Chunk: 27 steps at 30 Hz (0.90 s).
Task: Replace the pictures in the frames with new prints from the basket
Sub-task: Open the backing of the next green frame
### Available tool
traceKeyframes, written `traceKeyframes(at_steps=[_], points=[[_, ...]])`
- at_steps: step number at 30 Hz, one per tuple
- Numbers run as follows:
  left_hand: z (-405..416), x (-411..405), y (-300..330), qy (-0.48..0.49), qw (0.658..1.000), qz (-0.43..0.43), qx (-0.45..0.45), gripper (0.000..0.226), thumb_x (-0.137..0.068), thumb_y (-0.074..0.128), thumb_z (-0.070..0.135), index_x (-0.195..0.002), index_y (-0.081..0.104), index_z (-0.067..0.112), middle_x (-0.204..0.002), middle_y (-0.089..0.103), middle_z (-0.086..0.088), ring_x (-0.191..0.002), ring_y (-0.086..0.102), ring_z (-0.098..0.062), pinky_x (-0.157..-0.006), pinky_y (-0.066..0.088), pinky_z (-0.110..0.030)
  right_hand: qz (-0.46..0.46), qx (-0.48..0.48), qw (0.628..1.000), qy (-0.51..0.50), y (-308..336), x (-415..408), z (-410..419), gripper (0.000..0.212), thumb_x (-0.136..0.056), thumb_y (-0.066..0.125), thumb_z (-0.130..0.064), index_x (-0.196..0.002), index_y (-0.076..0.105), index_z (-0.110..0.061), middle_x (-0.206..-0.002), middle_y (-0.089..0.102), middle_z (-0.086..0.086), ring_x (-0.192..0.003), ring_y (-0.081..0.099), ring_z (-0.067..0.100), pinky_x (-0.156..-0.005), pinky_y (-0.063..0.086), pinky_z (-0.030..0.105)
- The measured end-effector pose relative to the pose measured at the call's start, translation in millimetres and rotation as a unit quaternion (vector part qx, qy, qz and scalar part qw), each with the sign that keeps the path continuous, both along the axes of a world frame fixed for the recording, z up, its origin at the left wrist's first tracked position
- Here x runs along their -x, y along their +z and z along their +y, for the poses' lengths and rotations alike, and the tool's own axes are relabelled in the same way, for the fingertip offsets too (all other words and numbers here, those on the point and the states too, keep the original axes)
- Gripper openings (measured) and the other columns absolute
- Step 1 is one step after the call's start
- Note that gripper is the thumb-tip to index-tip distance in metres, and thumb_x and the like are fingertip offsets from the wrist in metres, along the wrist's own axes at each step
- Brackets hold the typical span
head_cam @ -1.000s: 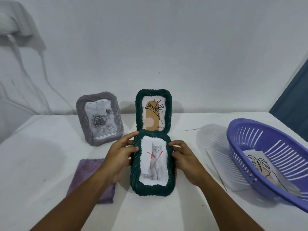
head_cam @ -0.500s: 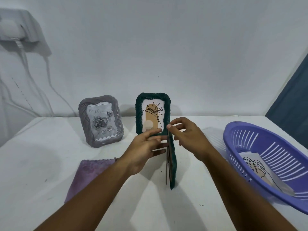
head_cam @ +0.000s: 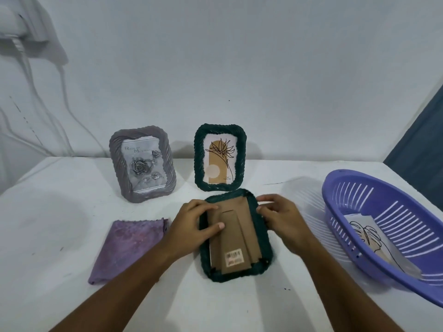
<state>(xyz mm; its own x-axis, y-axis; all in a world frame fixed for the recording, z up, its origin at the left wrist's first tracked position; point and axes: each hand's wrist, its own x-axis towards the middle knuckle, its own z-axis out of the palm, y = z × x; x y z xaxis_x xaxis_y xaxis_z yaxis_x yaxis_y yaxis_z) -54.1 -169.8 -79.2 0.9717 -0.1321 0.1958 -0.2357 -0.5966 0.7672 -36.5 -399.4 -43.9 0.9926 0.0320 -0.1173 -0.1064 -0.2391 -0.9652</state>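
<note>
**Green frame face-down between both hands**

At the left of the picture a purple cloth (head_cam: 130, 248) lies flat on the white table (head_cam: 48, 224), with a grey frame (head_cam: 142, 164) holding a rose print standing behind it near the wall. At centre, a dark green frame (head_cam: 236, 236) lies face-down on the table, its brown cardboard back (head_cam: 233, 238) and folded stand facing up, a barcode sticker near its lower edge. The left hand (head_cam: 191, 226) comes in from the lower left, forearm angled up across the table; its fingers lie fairly straight on the backing's left part, pressing rather than gripping. The right hand (head_cam: 280, 219) reaches from the lower right, its fingers curled over the frame's upper right edge, holding it. Just behind stands a second green frame (head_cam: 220, 157) with a line-drawn plant print. At the right, a purple basket (head_cam: 359, 238) holds a print (head_cam: 374, 240) of a leaf outline.
</note>
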Motion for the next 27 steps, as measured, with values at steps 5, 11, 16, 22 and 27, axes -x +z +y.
traceKeyframes(at_steps=[5,11,16,22,27], points=[[19,13,-20,-0.005,0.997,0.011,-0.076,0.058,-0.068,0.053,0.071,-0.112,0.062,0.033,-0.119,0.046,0.016,-0.115,0.040,-0.003,-0.101,0.036,-0.026,-0.028,0.164,0.986,0.001,-42,15,18,0.020,-0.093,0.055,-0.017,-0.112,0.056,-0.024,-0.102,0.064,-0.006,-0.089,0.060,0.010,-0.074,0.050,0.020],[23,13,-28,-0.004,0.998,0.008,-0.059,0.058,-0.069,0.052,0.069,-0.110,0.062,0.029,-0.123,0.047,0.013,-0.118,0.041,-0.003,-0.105,0.038,-0.033,-0.168,0.327,0.929,0.036,-58,11,19,0.026,-0.092,0.052,-0.022,-0.117,0.052,-0.022,-0.119,0.051,-0.006,-0.107,0.036,0.006,-0.089,0.031,0.020],[23,10,-33,0.001,0.999,0.000,-0.040,0.055,-0.070,0.057,0.066,-0.109,0.063,0.027,-0.125,0.045,0.013,-0.121,0.042,-0.004,-0.106,0.038,-0.032,-0.241,0.342,0.899,0.129,-62,-8,8,0.023,-0.090,0.058,-0.032,-0.112,0.056,-0.028,-0.129,0.051,-0.010,-0.117,0.039,0.009,-0.099,0.035,0.028],[22,3,-32,0.001,0.999,0.013,-0.031,0.059,-0.065,0.062,0.065,-0.108,0.063,0.025,-0.119,0.044,0.011,-0.117,0.043,-0.007,-0.103,0.039,-0.030,-0.271,0.356,0.886,0.125,-71,-12,5,0.035,-0.088,0.045,-0.046,-0.113,0.061,-0.028,-0.126,0.054,-0.014,-0.113,0.041,0.007,-0.096,0.039,0.029],[21,0,-34,-0.001,0.999,0.021,-0.045,0.066,-0.063,0.061,0.066,-0.115,0.061,0.025,-0.121,0.041,0.012,-0.118,0.042,-0.009,-0.105,0.037,-0.029,-0.275,0.368,0.879,0.130,-73,-12,5,0.040,-0.090,0.040,-0.046,-0.120,0.059,-0.028,-0.129,0.053,-0.012,-0.116,0.041,0.011,-0.098,0.036,0.028]])
